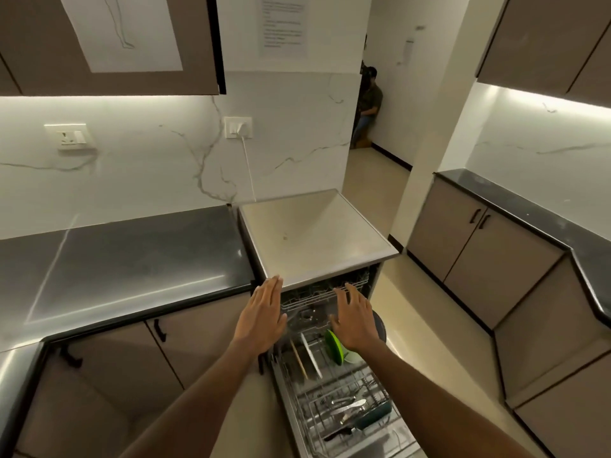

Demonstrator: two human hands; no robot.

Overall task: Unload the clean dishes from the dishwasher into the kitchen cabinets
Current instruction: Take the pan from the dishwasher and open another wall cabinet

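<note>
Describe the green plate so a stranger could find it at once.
Start at the open dishwasher beside the black countertop and look at its pulled-out lower wire rack. At the rack's back right, the round green plate stands on edge, the only bright green item there.

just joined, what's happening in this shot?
A person stands at an open dishwasher with the lower rack pulled out. Both hands are empty, fingers straight: the left hand and right hand are held out above the rack. A green plate, a white plate, a wooden utensil and cutlery are in the rack, so nothing is being lifted at this moment.
</note>
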